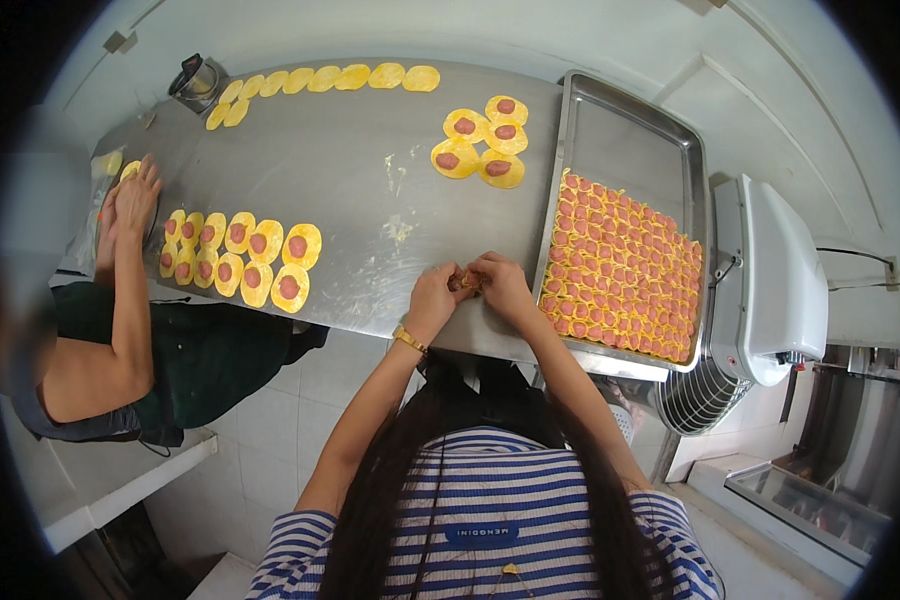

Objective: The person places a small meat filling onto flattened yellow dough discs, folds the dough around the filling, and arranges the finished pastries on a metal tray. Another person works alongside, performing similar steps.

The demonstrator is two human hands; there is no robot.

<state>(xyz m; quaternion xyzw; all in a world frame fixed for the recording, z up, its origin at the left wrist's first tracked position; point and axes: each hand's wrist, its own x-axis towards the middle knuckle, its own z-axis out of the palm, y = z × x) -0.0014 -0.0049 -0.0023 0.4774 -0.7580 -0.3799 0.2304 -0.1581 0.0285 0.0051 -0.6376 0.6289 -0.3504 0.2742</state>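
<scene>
Small filled piece [465, 281] held at the near edge of the steel table [360, 200], in front of the torso. It is pinched between the fingertips of the left hand [433, 300] and the right hand [503, 285]. Both hands are brought together, fingers curled and closed on it. Much of the piece is covered by the fingers; its long axis cannot be told.

Key relation: the deep metal tray [630, 130] is set just to the right of the right hand, its left wall near the knuckles. The right hand is clearly the nearer; the left is separated from the tray by the piece and by the right hand. The tray's long axis is directed away from the body, slightly slanted. Its near part is packed with close rows of pink-topped yellow pieces [620, 270]; metal floor is seen at the far end.

Ahead of the hands, left of the tray's far half, five yellow rounds with pink filling [506, 139] are grouped. Well to the left, a double row of filled rounds [258, 244] is laid out; plain rounds [325, 78] are lined along the far edge. A co-worker's hand [142, 188] is seen at the table's left end.
</scene>
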